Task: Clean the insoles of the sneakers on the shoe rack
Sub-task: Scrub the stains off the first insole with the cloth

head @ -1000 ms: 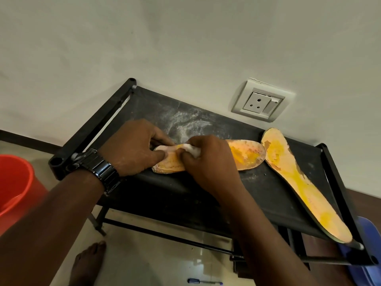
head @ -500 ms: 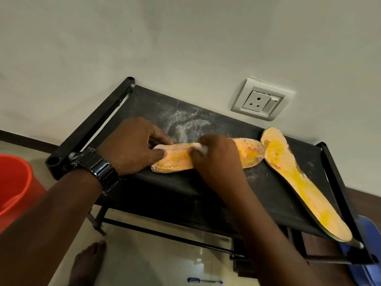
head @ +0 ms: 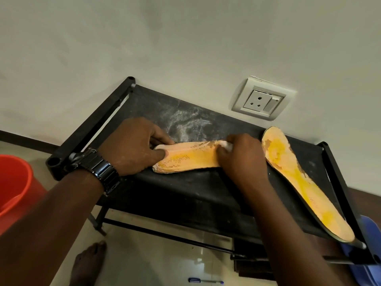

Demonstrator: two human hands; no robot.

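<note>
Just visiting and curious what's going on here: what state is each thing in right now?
Left hand, pinches the FASHION insole by its heel end.
Right hand, grips a white cloth, pressed on that insole.
FASHION insole, lying flat, surface worn.
Second insole, lying untouched at the right.
Shoe rack, top dusted white.
Wall socket, nothing plugged in.

I see the first insole (head: pixel 191 159) lying on the shoe rack (head: pixel 185 195), a cloth (head: pixel 228 145) on its right part, the second insole (head: pixel 299 178) further right; a bucket (head: pixel 14 182) stands at left.
</note>
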